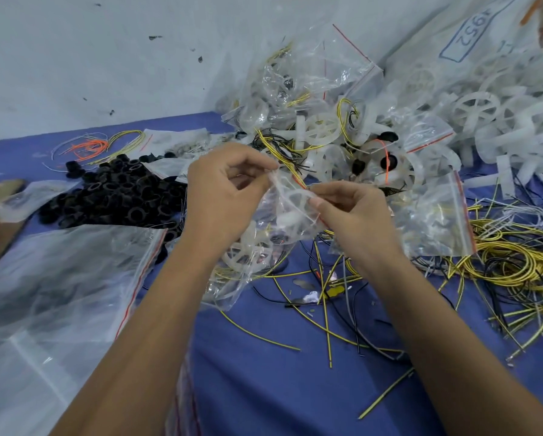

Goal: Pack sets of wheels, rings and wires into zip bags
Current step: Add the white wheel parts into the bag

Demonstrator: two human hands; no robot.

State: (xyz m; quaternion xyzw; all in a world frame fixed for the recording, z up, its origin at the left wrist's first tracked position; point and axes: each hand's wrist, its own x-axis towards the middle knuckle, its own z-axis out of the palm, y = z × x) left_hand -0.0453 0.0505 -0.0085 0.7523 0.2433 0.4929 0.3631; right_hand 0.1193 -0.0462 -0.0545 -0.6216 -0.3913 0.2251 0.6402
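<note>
Left hand [229, 190] and right hand [352, 212] each pinch the mouth of the bag [264, 243], held above the table [264, 388]; a wheel [248, 250] and wires sit inside. Risk: an uneven pinch leaves the zip gapped and contents spill. Filled bags [327, 121] crowd behind, rings [119, 196] left, wires [515, 265] right. Open room lies toward the body.

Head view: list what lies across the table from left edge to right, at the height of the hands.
Pile of black rings → left hand → zip bag pinched by both hands → right hand → sealed zip bag → tangle of yellow wires.
</note>
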